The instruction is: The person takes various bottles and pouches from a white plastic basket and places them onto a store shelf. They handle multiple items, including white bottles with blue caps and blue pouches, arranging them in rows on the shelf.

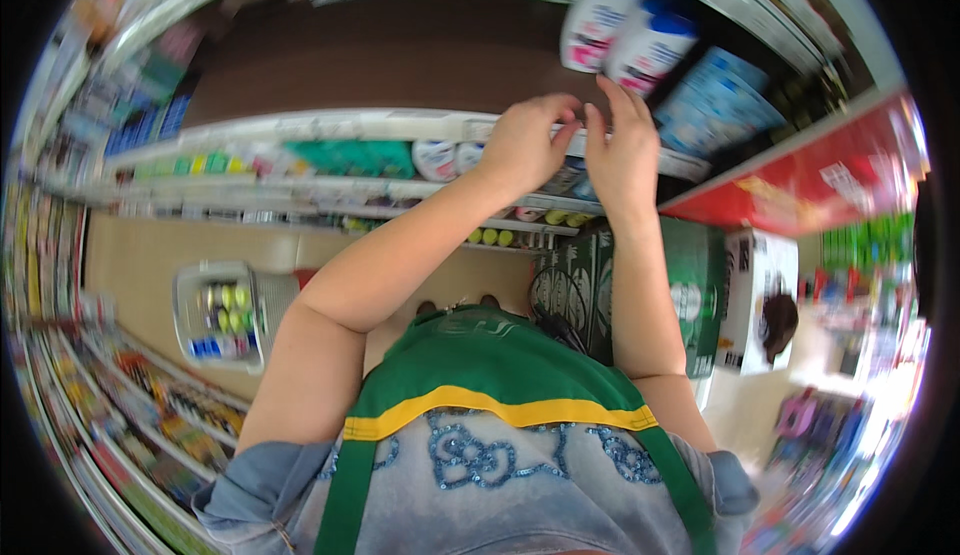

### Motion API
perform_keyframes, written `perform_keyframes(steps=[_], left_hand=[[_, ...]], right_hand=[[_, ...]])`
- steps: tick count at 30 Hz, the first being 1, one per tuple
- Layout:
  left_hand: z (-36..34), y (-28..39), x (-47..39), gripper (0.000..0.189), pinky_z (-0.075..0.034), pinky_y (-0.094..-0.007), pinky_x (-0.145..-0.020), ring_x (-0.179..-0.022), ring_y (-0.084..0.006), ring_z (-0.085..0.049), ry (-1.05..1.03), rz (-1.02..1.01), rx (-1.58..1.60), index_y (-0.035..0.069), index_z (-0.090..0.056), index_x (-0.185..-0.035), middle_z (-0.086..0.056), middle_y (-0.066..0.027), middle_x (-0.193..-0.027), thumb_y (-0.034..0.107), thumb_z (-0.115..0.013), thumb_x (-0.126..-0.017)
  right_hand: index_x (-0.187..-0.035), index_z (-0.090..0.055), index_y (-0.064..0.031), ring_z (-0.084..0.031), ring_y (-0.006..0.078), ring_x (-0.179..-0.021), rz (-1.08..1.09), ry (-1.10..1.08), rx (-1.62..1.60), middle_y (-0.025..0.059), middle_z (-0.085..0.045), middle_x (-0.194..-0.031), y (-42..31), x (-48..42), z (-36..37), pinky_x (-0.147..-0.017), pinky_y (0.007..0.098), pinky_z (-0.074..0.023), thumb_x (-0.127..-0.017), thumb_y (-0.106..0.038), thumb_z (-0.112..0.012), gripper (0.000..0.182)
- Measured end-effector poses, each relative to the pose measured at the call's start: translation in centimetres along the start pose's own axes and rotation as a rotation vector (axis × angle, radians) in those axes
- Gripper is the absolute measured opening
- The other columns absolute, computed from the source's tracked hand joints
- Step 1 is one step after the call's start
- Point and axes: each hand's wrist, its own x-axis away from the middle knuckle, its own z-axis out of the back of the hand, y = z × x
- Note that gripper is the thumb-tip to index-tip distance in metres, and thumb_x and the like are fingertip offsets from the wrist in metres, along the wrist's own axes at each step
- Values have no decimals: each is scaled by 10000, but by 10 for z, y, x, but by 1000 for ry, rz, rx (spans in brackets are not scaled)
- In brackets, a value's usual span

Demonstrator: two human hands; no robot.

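Both my hands reach over the front of a brown shelf [360, 60] with a white price-rail edge. My left hand [529, 139] has bent fingers, the thumb a little apart, and nothing visible in it. Close beside it, my right hand [624, 139] points its fingers toward two white bottles with blue caps. The left bottle [596, 26] and the right bottle [646, 45] stand side by side, slightly blurred. My right fingertips are at their lower ends; I cannot tell whether they touch. Light-blue packs [712, 101] sit right of the bottles.
Lower shelves hold green packs [356, 157] and round white containers [435, 159]. A grey basket [255, 315] with several products stands on the floor at left. Green cartons [686, 292] and a white box [757, 300] are at right, below a red panel [810, 172].
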Motion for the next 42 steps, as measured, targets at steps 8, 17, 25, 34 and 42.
perform_keyframes(steps=[8,17,25,34,42], left_hand=[[150,-45,148,131,-492,-293,-640,-704,-194,-635,273,440,105,-18,-598,-900,-651,-126,-792,54,-597,-790],[287,-107,422,167,-465,-258,-530,-572,-115,-580,582,1189,-221,0,-614,-804,-616,-52,-653,167,-621,-813],[374,-159,581,305,-492,-308,-665,-754,-190,-613,919,1456,-410,-12,-578,-996,-632,-111,-851,176,-664,-771],[412,-231,615,527,-444,-392,-867,-1051,-325,-539,999,1514,-508,54,-495,-1164,-562,-171,-1136,158,-709,-694],[382,-236,609,392,-463,-374,-825,-965,-349,-563,1000,1422,-529,63,-550,-1083,-594,-168,-1029,0,-643,-707]], right_hand=[[-856,-604,12,-612,214,-680,87,-686,-593,126,-613,-787,-137,32,-133,-614,295,-480,-807,-70,-581,98],[-836,-631,-18,-607,311,-752,676,-1370,-680,153,-630,-791,-307,165,-330,-678,385,-471,-799,-145,-568,146],[-1002,-593,-37,-599,316,-861,802,-1630,-585,158,-632,-909,-440,285,-451,-759,394,-470,-756,-164,-637,280],[-1138,-492,-23,-537,325,-1037,836,-1637,-580,185,-577,-1081,-516,354,-533,-882,382,-431,-680,-158,-730,534],[-1035,-537,-77,-544,324,-971,947,-1683,-822,131,-577,-1020,-496,369,-533,-813,386,-449,-691,-165,-715,397]])
